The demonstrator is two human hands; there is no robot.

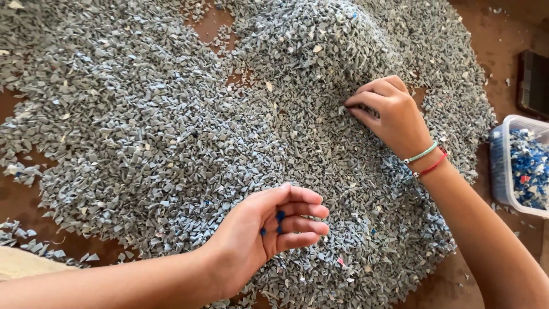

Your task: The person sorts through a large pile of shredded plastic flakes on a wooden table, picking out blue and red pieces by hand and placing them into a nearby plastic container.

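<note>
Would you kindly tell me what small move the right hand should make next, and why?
Probably lift the pinched piece clear: the right hand has fingertips pressed into the pile of grey plastic chips, while the cupped left hand already holds small dark blue plastic pieces.

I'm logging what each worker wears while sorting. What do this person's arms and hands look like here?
Both forearms are bare, with no sleeves or gloves showing. The right hand has two thin string bracelets at the wrist, a pale green one and a red one. The left hand shows no bracelet, ring or watch.
</note>
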